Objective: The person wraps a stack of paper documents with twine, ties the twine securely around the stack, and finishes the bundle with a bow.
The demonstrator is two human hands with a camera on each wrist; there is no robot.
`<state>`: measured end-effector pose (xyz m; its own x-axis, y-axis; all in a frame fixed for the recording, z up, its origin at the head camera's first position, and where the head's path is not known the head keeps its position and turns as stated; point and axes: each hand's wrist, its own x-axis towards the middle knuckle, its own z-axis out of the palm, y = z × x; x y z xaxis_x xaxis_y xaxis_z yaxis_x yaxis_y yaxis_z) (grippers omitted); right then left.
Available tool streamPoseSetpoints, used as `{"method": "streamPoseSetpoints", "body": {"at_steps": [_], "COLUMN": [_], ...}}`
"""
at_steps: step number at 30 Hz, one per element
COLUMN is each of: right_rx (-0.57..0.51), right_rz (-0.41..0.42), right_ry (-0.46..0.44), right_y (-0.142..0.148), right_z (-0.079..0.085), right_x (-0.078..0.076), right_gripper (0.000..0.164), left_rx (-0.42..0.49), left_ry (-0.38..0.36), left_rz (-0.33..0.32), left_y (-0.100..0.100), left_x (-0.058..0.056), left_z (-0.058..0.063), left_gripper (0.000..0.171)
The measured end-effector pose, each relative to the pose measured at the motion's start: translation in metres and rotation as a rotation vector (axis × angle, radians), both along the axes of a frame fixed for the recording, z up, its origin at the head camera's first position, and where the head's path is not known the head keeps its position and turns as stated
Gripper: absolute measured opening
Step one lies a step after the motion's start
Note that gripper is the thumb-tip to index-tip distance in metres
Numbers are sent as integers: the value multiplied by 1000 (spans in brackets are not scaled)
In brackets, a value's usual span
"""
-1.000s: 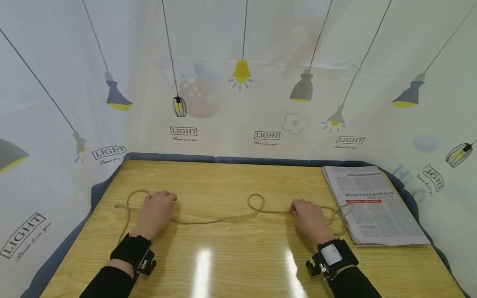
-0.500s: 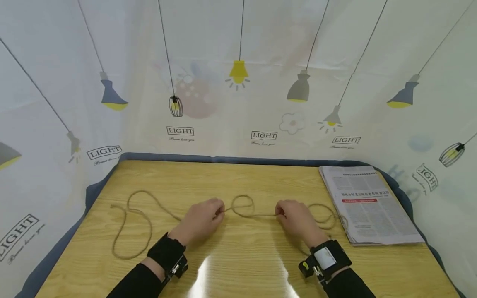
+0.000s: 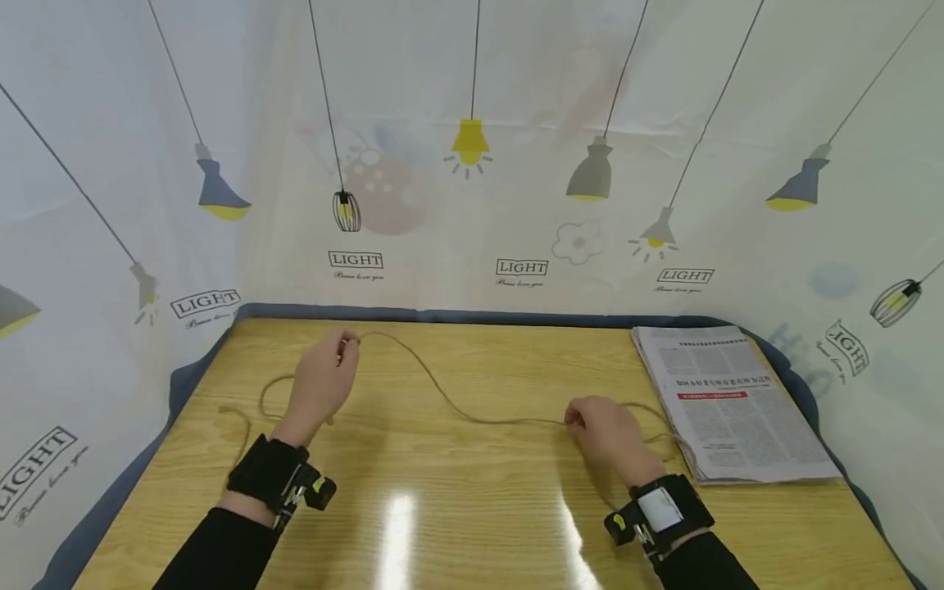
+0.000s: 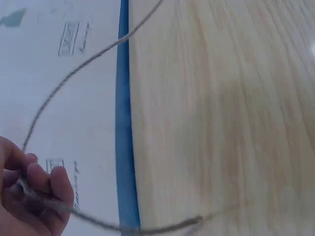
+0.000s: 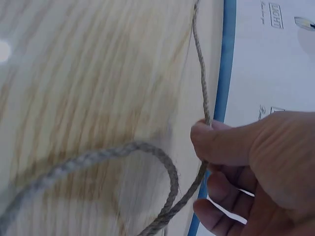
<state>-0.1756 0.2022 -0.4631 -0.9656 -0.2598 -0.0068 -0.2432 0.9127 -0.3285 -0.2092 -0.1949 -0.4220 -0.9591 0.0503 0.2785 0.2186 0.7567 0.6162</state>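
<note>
A thin tan twine rope point(image 3: 483, 420) runs between my two hands in a sagging curve. My left hand point(image 3: 320, 381) is raised over the far left of the table, and its curled fingers point(image 4: 60, 184) hold the rope point(image 4: 74, 73) where it bends back. The rope's left tail lies in loose curves beside and below that hand. Toward the right, my right hand point(image 3: 608, 434) pinches the rope point(image 5: 203, 78) between thumb and index finger, low over the wood. From there the right tail loops behind the hand toward the newspaper.
A stack of folded newspapers point(image 3: 737, 418) lies at the table's right side, with the rope's tail reaching its left edge. The wooden table point(image 3: 457, 500) is bordered by a dark blue edge and a white curtain point(image 3: 457, 270) printed with lamps.
My left hand first moved right to the small loop in the rope, then back left and up, holding the rope. That loop is gone; the right hand has barely shifted.
</note>
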Motion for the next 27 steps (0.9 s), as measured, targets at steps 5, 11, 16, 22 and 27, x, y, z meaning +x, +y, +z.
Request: {"method": "streamPoseSetpoints", "body": {"at_steps": [5, 11, 16, 22, 27], "right_rx": [-24, -27, -19, -4, -4], "right_rz": [-68, -115, -128, -134, -136], "right_ry": [72, 160, 167, 129, 88], "right_y": [17, 32, 38, 38, 36], "right_z": [6, 7, 7, 1, -2], "right_x": [-1, -3, -2, -5, -6], "right_gripper": [10, 11, 11, 11, 12], "left_rx": [-118, -200, -203, -173, -237], "left_ry": [-135, -222, -273, -309, -349], "left_rz": [-5, -40, -158, -266, -277], "left_y": [-25, -46, -58, -70, -86], "left_x": [4, 9, 11, 11, 15], "left_z": [-14, -30, -39, -48, -47], "left_gripper": [29, 27, 23, 27, 42]}}
